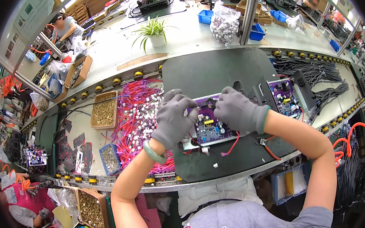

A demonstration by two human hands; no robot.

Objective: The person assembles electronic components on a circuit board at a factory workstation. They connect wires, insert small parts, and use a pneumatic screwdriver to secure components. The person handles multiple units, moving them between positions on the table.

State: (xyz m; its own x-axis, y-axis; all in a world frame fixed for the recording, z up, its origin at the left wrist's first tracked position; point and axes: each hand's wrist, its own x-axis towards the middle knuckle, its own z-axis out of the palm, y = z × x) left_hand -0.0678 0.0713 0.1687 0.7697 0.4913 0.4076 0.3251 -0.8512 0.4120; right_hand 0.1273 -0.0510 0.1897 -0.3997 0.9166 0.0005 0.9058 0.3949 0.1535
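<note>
Two gloved hands meet over a purple circuit board (209,124) that lies in a pale tray on the dark mat (220,70) of the workbench. The left hand (174,117), in a grey glove with a green bangle (153,152) at the wrist, is curled with its fingers bent down onto the board's left edge; whether it pinches a part there I cannot tell, since the fingertips are hidden. The right hand (239,112), gloved the same way, rests knuckles up on the board's upper right corner, fingers folded close together and pressing toward the left hand. The board sits between and partly under both hands, with a red wire (232,146) looping out from its lower right side.

Just left of the board spreads a heap of pink and purple wires with white plugs (137,114). Beyond that heap, farther left of the board, stands a cardboard box of small brass parts (104,110), and below it a blue bin of metal bits (110,159). Right of the board lies a second purple board (283,96) next to black metal housings (259,92), and past that a bundle of grey cables (312,70). Below and right of the board, red-handled cutters (267,147) lie on the mat. Well above the board, on the pale shelf, stands a green plant in a white pot (154,31), with blue bins (256,32) and a clear bag of small parts (224,23) to its right.
</note>
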